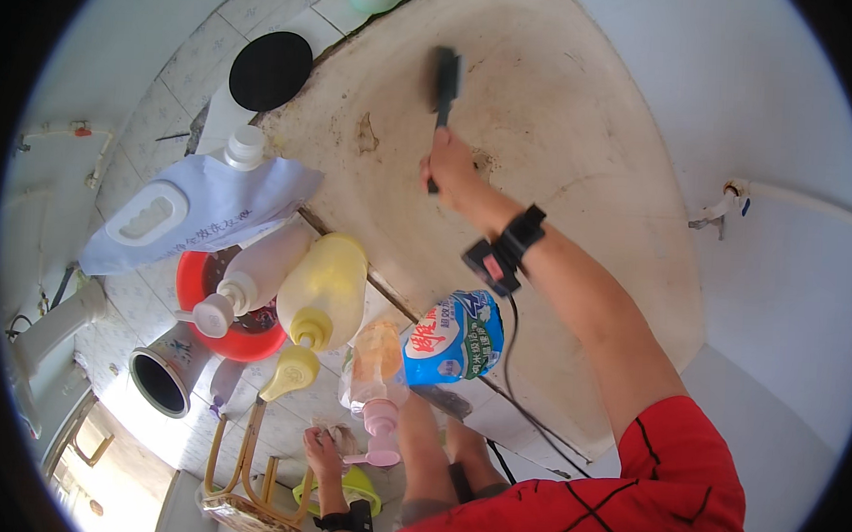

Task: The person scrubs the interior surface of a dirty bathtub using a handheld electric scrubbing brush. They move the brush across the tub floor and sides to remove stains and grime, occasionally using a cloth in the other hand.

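My right hand grips the handle of a dark scrub brush, its head blurred against the stained inner surface of a cream bathtub. Low in the view, beside a yellow-framed chair, my left hand is closed around a crumpled, pale cloth. Between the hands, along the tub's rim, stand a blue detergent bag, a clear bottle with a pink pump and a yellow pump bottle.
A large pale-blue detergent jug, a white pump bottle and a black round lid are at the left rim. On the floor are a red basin, a bin and the chair. A tap juts from the right wall.
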The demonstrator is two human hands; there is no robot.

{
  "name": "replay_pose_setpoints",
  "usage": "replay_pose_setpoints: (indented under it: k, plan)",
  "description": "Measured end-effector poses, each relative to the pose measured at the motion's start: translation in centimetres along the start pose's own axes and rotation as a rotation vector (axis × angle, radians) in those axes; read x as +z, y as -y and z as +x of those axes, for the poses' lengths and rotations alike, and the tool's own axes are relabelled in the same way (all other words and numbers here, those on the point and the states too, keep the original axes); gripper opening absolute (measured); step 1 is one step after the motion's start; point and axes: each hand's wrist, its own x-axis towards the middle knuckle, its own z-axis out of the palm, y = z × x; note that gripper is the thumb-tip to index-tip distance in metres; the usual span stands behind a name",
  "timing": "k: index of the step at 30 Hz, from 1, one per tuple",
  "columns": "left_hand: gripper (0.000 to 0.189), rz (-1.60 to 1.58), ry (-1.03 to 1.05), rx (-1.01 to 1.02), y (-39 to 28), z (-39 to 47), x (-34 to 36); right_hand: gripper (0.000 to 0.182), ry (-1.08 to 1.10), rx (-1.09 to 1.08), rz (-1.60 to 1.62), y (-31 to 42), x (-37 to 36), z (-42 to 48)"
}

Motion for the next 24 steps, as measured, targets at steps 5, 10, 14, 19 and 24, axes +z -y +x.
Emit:
replay_pose_setpoints:
  k: [5, 10, 14, 19, 24]
  plan:
    - [0.018, -0.044, 0.030, 0.056, -1.5, 0.8, 1.2, 0.034, 0.459, 0.356, -0.399, 0.5, -4.1, -11.6]
    - [0.018, -0.055, 0.032, 0.074, 0.9, 1.2, 3.2, 0.044, 0.731, 0.509, -0.723, 3.2, -10.7, -12.3]
    - [0.018, -0.025, 0.015, 0.076, -2.5, 1.6, 2.4, 0.038, 0.547, 0.415, -0.593, 1.7, -12.8, -7.2]
    - [0.016, 0.027, -0.014, 0.152, 1.9, 2.0, 1.8, 0.029, 0.031, 0.127, 0.106, -4.3, -11.7, 5.1]
    - [0.015, -0.075, 0.001, 0.056, 4.7, 1.5, 0.6, 0.040, 0.127, 0.024, -0.027, -8.3, -9.2, 4.6]
